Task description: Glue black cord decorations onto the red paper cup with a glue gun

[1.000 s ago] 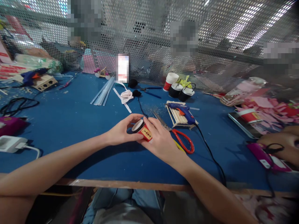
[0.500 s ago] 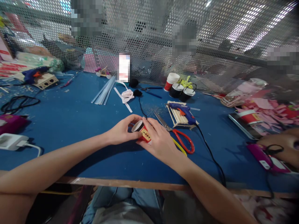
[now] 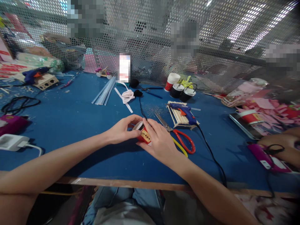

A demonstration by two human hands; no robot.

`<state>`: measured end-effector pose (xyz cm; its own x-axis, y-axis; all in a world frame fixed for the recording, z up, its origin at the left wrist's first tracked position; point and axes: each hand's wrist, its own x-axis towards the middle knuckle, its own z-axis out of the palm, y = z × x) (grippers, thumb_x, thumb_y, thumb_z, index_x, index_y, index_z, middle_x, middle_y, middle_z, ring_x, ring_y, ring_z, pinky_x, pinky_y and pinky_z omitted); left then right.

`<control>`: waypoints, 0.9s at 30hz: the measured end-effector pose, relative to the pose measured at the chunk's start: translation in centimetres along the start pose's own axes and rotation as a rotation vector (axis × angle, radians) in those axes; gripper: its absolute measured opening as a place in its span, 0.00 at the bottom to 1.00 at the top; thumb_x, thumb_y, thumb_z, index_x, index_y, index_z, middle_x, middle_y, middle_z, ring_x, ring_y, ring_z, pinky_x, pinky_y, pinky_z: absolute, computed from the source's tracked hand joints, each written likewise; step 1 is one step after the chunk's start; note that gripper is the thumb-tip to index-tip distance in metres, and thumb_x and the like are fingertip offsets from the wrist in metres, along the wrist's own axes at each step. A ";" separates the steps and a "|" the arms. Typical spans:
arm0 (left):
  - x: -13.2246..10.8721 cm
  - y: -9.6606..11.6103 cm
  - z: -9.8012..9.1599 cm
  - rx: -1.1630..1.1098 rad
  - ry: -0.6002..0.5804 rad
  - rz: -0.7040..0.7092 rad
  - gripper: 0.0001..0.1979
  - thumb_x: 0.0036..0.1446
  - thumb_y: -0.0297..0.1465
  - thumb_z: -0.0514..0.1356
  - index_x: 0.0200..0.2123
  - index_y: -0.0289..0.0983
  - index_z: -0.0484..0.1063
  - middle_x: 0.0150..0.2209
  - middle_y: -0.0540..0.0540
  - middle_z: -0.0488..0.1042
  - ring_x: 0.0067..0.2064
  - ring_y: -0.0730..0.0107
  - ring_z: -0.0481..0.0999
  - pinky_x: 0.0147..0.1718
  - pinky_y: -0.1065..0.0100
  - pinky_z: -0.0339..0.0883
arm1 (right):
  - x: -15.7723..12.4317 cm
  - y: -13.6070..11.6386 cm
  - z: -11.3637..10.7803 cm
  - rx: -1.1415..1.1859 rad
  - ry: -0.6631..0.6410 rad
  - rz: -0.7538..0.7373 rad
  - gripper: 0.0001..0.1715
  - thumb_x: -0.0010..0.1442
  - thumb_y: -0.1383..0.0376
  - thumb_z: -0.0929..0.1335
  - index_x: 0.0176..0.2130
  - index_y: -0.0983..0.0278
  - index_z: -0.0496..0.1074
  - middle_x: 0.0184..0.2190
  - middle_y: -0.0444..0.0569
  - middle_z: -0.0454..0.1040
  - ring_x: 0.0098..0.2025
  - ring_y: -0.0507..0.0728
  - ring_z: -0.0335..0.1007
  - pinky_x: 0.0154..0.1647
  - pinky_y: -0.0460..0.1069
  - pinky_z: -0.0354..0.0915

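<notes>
Between my hands, above the blue tabletop, is a small red paper cup (image 3: pixel 145 137) lying tilted, its pale rim toward the left. A black band runs along the rim, and a black cord (image 3: pixel 142 107) leads from the cup up to a dark ball of yarn (image 3: pixel 138 93). My left hand (image 3: pixel 125 129) grips the cup at its rim, thumb on the near side. Wrapped round the cup's body is my right hand (image 3: pixel 160 140), its fingers covering much of it. Scissors (image 3: pixel 184 142) with red and yellow handles lie open just right of my right hand.
A blue glue gun (image 3: pixel 185 112) rests on a wooden stick rack. Finished-looking cups (image 3: pixel 177 90), pliers (image 3: pixel 153 92), white ribbon (image 3: pixel 127 96) and clear glue sticks (image 3: pixel 105 92) lie farther back. At right are a phone (image 3: pixel 245 126) and another person's arm (image 3: pixel 281 147).
The cup has turned slightly in my hands, its opening showing less. My left thumb and fingers have shifted a little along the rim. Everything else on the table stays put.
</notes>
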<state>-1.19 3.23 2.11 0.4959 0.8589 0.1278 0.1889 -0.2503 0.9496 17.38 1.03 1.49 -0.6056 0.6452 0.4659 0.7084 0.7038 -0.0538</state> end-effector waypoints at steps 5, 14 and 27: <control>0.0 0.4 0.0 -0.046 0.010 -0.036 0.16 0.49 0.27 0.57 0.43 0.33 0.65 0.42 0.45 0.71 0.43 0.67 0.72 0.45 0.62 0.66 | -0.2 -0.5 -0.1 -0.029 -0.012 -0.001 0.40 0.55 0.56 0.67 0.59 0.77 0.57 0.52 0.64 0.65 0.51 0.67 0.62 0.49 0.61 0.64; -0.1 0.0 0.2 -0.110 -0.021 -0.021 0.19 0.48 0.25 0.56 0.46 0.33 0.64 0.42 0.43 0.70 0.44 0.65 0.71 0.46 0.60 0.65 | 0.5 0.3 -1.0 0.139 0.037 0.047 0.41 0.55 0.47 0.64 0.57 0.73 0.60 0.53 0.63 0.65 0.54 0.66 0.60 0.53 0.62 0.60; -0.9 0.3 0.8 0.145 -0.037 0.224 0.26 0.49 0.24 0.58 0.53 0.38 0.58 0.49 0.41 0.66 0.49 0.63 0.68 0.49 0.61 0.63 | 7.1 3.2 -2.0 1.060 -0.294 0.398 0.34 0.60 0.44 0.54 0.41 0.65 0.75 0.41 0.52 0.76 0.43 0.56 0.71 0.45 0.51 0.67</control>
<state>-0.88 2.07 2.04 0.5693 0.7585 0.3170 0.1892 -0.4962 0.8474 16.07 7.25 6.33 -0.5681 0.8222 0.0356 0.2940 0.2432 -0.9244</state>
